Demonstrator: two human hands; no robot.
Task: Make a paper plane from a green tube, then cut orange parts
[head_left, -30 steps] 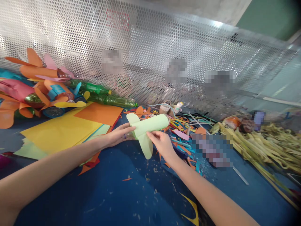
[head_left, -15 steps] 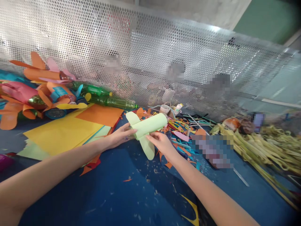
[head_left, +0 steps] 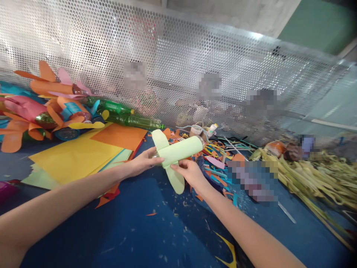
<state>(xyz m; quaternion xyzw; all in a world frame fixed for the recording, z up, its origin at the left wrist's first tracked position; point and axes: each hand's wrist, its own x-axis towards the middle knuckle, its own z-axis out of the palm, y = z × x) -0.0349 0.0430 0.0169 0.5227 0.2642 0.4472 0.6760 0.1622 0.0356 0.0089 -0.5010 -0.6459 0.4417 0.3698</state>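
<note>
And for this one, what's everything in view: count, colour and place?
Paper-covered bottle with wing-shaped flaps: one, pale green, in both hands
Paper-decorated bottles: several, orange, pink and blue, far left
Plain plastic bottles: at least two, green, by the panel
Flat paper sheets: several, yellow, orange, pale green, left
Small plastic bottle: one, white with yellow cap, back centre
Paper scraps: many, mixed colours, centre right
Curved paper offcut: one, yellow, near front
Long flat strips: many, yellowish green, far right
Perforated metal panel: one, silver, behind
Work surface: one, blue, beneath
Pixelated items: several, unclear
Left hand: one, bare, bottle's left end
Right hand: one, bare, near flap
</note>
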